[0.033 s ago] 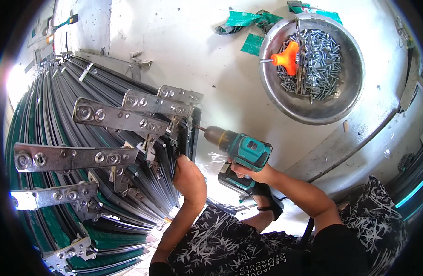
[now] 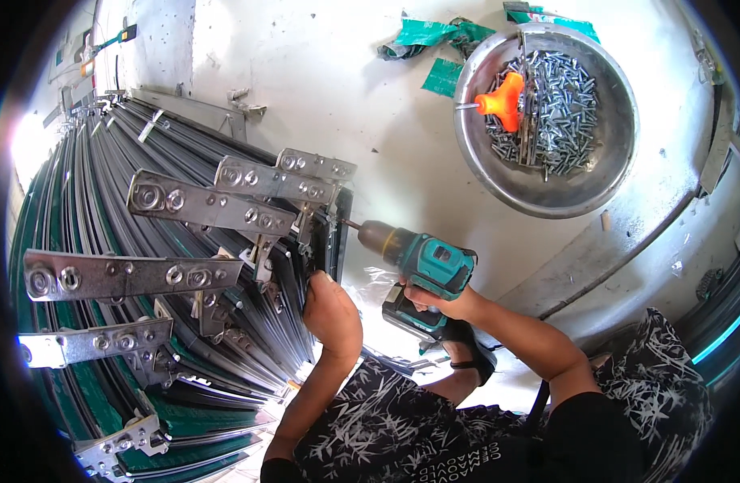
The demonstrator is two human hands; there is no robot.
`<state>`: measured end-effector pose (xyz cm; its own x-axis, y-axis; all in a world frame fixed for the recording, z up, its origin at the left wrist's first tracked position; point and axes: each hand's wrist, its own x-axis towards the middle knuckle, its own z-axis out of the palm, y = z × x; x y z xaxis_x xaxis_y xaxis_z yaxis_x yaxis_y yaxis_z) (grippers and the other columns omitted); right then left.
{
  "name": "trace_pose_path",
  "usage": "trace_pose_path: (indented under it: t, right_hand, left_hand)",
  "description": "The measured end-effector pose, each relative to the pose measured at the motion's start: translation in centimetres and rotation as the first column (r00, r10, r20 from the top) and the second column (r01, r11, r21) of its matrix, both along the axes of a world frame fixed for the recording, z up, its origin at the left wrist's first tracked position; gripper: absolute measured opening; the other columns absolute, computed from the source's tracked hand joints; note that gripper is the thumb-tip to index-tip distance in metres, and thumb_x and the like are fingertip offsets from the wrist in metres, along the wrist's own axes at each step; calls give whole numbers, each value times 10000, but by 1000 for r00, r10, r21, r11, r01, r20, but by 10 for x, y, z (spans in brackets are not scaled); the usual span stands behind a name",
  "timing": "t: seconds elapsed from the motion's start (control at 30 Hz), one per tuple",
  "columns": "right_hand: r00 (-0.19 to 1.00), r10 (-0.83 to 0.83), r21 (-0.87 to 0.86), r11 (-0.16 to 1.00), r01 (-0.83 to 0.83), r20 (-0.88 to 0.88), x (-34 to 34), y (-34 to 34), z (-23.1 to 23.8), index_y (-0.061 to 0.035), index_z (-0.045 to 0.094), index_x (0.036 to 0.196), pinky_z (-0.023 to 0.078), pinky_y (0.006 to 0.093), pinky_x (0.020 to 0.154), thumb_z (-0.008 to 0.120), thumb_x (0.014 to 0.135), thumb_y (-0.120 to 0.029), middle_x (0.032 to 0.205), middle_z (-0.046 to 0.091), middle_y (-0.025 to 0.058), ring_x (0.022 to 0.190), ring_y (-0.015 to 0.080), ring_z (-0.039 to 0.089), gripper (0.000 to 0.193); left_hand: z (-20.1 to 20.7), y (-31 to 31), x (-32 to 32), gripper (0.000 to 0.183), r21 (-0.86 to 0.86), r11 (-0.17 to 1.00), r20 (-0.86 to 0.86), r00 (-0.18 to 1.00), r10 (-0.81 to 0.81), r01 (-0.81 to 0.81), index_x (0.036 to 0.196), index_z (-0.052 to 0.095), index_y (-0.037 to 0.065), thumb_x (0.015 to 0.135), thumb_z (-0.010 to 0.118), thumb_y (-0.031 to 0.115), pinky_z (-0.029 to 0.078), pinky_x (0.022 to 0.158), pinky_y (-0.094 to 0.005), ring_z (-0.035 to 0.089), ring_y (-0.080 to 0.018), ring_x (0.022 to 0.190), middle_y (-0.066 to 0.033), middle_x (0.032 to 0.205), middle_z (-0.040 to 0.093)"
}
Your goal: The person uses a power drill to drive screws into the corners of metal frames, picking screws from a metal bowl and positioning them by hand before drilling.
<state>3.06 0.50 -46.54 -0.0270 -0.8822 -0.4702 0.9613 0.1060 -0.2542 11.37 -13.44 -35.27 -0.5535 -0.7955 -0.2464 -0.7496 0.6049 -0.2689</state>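
Observation:
A teal and black cordless drill (image 2: 442,262) is gripped by my right hand (image 2: 441,296), fingers wrapped round its handle. Its thin bit (image 2: 350,223) points left, the tip at the end of a dark metal profile (image 2: 331,249). Just below that end, my left hand (image 2: 333,315) is closed against the profile, thumb upward; its other fingers are mostly hidden. Beside the bit, a steel hinge bracket (image 2: 304,229) sits on the profile end. Longer perforated steel plates (image 2: 213,205) stick out to the left above the stack.
Many long dark profiles (image 2: 104,185) lie stacked on the left, with more brackets (image 2: 124,447) on them. A steel bowl (image 2: 466,153) at the upper right holds screws (image 2: 564,105) and an orange-handled tool (image 2: 502,102). Torn green wrapping (image 2: 426,32) lies beside the bowl.

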Motion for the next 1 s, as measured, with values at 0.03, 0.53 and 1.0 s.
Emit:
trace_pose_path:
  t: [0.03,0.53,1.0]
  right_hand:
    - [1000,-1,-4,1000,1,-20,0,1,-1,-35,592,1009,437,246,490,674,836,-33,768,608,27,545,95,541,192]
    - [998,31,24,999,-30,-51,4,1,4,-32,579,993,436,247,495,656,836,-13,739,593,23,544,94,541,177]
    - [998,40,47,998,-38,-56,5,-5,7,8,564,1045,421,237,539,637,863,-4,718,565,20,590,96,531,197]
  left_hand:
    - [0,0,-1,104,1,1000,-10,1000,-4,4,969,528,0,889,507,64,459,548,-440,593,-386,674,-194,752,584]
    - [3,0,-1,127,30,999,-24,999,35,-35,982,530,1,901,497,93,460,563,-453,592,-397,687,-197,762,586]
    - [0,-2,4,171,60,996,-34,997,65,-63,1006,511,-14,924,459,128,436,606,-480,570,-430,726,-236,789,568]
